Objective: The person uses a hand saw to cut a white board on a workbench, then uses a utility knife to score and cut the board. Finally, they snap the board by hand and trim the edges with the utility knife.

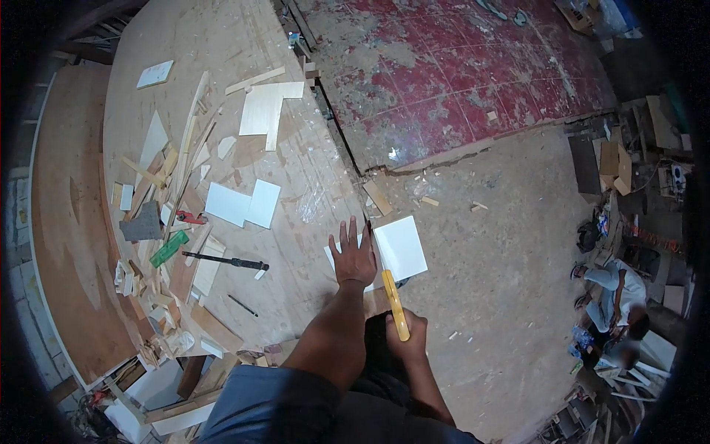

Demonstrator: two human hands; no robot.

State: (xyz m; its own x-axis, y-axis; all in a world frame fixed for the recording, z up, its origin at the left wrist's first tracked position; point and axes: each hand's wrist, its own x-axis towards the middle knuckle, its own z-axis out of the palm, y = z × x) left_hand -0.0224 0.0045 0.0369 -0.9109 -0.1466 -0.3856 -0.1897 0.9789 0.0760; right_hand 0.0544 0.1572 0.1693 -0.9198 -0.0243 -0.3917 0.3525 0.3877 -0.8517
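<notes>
My left hand (353,259) lies flat with fingers spread on a white board at the edge of the wooden work table. Under and beside that hand only part of the board shows. A white panel (403,248) sticks out past the table edge over the floor. My right hand (411,334) is closed around a yellow saw (396,303), seen from above as a narrow strip. Its far end reaches the panel's near edge, close to the table edge; the blade is hidden.
Wood offcuts (181,259), a green block (169,249) and a black bar-like tool (229,260) lie on the table (296,185). White pieces (229,203) rest mid-table. At right, a person (621,296) sits low near stacked scraps. A red floor patch (458,81) is beyond.
</notes>
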